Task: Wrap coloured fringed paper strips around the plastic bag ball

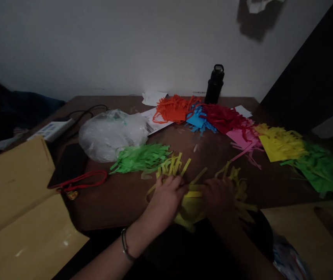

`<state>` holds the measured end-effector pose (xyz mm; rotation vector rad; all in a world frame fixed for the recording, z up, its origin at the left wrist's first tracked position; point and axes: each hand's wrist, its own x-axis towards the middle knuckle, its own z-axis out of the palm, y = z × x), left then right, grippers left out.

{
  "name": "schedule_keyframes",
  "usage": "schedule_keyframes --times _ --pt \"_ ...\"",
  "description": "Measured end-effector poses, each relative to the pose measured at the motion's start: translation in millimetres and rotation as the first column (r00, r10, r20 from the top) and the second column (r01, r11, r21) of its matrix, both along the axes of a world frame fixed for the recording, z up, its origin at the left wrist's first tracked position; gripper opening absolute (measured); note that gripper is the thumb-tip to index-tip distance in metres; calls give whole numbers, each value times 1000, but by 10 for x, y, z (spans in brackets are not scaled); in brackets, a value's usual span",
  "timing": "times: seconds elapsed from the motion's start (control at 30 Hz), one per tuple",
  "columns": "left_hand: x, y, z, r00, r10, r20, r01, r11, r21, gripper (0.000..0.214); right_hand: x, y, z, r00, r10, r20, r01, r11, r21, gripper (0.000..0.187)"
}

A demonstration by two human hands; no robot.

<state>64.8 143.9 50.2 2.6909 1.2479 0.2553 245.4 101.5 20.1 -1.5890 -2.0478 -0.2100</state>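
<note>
Between my two hands, at the front edge of the brown table, lies a piece of yellow fringed paper (193,206). My left hand (170,194), a bracelet on its wrist, has its fingers curled closed on the left part of the paper. On the right part, my right hand (219,196) is closed too, darker and partly in shadow. Yellow strips stick out beyond both hands. Just past my left hand rests a bunch of light green fringed paper (143,157).
Fringed papers in orange (174,111), blue (198,118), red (223,116), pink (245,138), yellow (283,144) and green (324,167) curve along the back and right. A black bottle (214,85), plastic bag (112,134), dark phone-like object (69,165) and red cord (96,179) also lie around.
</note>
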Motion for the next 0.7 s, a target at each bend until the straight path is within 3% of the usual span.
schedule_keyframes --times 0.1,0.17,0.43,0.7 --pt "-29 -9 1 993 -110 40 110 994 -6 12 -29 11 -11 975 224 14 -224 975 -4 16" --pt "-43 -11 1 991 -124 52 124 992 -4 10 -36 31 -41 961 275 19 -275 961 -6 14" --pt "-48 19 -33 986 -153 62 148 986 78 15 -43 93 -101 970 238 50 -240 971 23 14" --pt "-67 34 -88 988 -137 64 131 987 98 19 -10 142 -90 945 271 181 -279 960 17 18"
